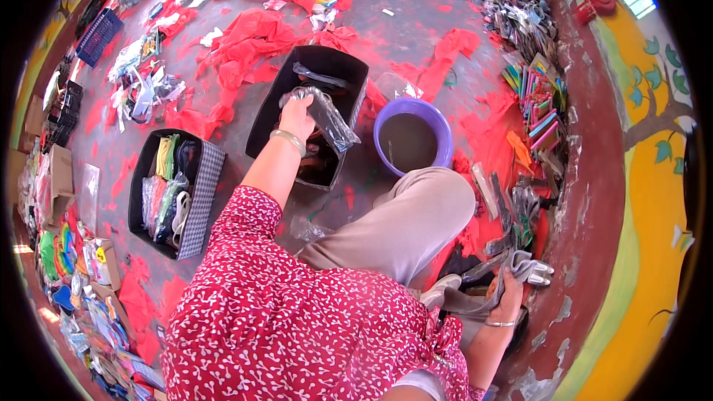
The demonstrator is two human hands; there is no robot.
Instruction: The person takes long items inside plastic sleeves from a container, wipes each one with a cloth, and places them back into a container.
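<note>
My left hand [297, 116] is closed on a clear plastic packet [330, 120] with something dark inside, above a black fabric storage box [261, 120]. In that box lie more dark, plastic-wrapped things, partly hidden by my arm. Off to the right, my right hand [509, 295] grips a grey cloth [489, 298] beside my shoe. Shiny silver pieces [541, 273] stick out past the cloth; I cannot make out what they are. A purple bucket [443, 128] of murky water stands right of the black box.
A checked storage box [210, 187] with folded, bagged items stands at left. Red cloth [252, 41] is strewn over the grey floor. Colourful sticks [541, 108] and bundles line the right wall. A blue basket [99, 37] and heaps of goods sit along the left.
</note>
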